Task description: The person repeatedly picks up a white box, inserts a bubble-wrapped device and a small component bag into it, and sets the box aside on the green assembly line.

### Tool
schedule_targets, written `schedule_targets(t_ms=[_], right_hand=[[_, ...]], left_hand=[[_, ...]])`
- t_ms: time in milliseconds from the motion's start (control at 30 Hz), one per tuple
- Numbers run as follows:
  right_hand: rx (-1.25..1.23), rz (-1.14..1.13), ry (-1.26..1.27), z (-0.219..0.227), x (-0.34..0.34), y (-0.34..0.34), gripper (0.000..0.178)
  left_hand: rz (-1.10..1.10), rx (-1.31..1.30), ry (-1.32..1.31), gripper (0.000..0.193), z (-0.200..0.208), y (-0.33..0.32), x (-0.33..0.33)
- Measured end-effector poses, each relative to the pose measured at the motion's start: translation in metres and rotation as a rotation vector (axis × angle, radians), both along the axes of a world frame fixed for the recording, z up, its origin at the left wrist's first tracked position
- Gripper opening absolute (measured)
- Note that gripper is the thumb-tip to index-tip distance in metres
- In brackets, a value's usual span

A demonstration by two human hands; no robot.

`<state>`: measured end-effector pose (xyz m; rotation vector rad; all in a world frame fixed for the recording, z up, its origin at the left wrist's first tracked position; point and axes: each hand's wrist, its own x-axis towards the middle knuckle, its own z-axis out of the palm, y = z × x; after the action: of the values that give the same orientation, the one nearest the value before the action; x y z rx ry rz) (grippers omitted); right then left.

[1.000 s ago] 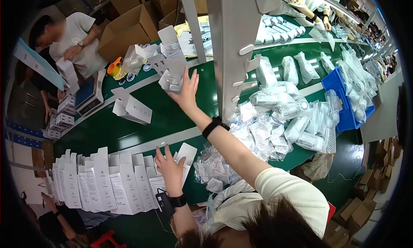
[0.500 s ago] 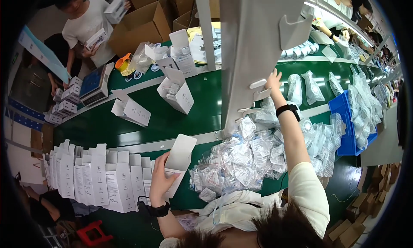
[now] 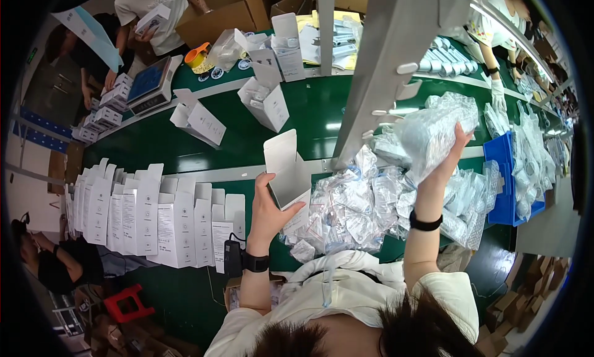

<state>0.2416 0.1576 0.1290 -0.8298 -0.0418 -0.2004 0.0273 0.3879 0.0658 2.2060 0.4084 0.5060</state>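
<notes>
Evidently both hands are clamped on something: the left hand (image 3: 271, 209) grips an open white box (image 3: 291, 176) at the clock's centre, fingers at its nine o'clock side, thumb near five; the right hand (image 3: 447, 162) is wrapped around a bubble-wrapped packet (image 3: 435, 126), toward two o'clock. Thin card looks light and fairly stiff, likely to bow when squeezed, so low near a corner seems the best hold. The wrap should be soft, springy, slightly slippery; its contents are too veiled to tell, so a broad palm looks safer than pinching.
</notes>
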Motion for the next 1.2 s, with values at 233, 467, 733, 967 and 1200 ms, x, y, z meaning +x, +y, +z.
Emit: schedule_targets(t_ms=[233, 467, 733, 967, 1200], right_hand=[[-0.250, 0.041, -0.107, -0.003, -0.115, 0.106, 0.077], [-1.075, 0.251, -0.792, -0.017, -0.110, 0.094, 0.040], [-1.119, 0.275, -0.167, -0.110, -0.017, 0.050, 0.009], [-1.745, 0.543, -0.829, -0.234, 0.042, 0.047, 0.019], [-1.879, 0.702, -0.650, -0.171, 0.023, 0.037, 0.023]], left_hand=[[-0.024, -0.074, -0.015, 0.083, 0.016, -0.044, 0.004], [0.097, -0.069, -0.312, 0.079, -0.003, -0.033, -0.012], [0.229, -0.216, -0.399, 0.077, -0.067, 0.031, -0.026], [0.233, -0.052, -0.148, 0.060, -0.036, 0.028, -0.043], [0.306, 0.146, 0.036, 0.023, -0.008, 0.028, -0.047]])
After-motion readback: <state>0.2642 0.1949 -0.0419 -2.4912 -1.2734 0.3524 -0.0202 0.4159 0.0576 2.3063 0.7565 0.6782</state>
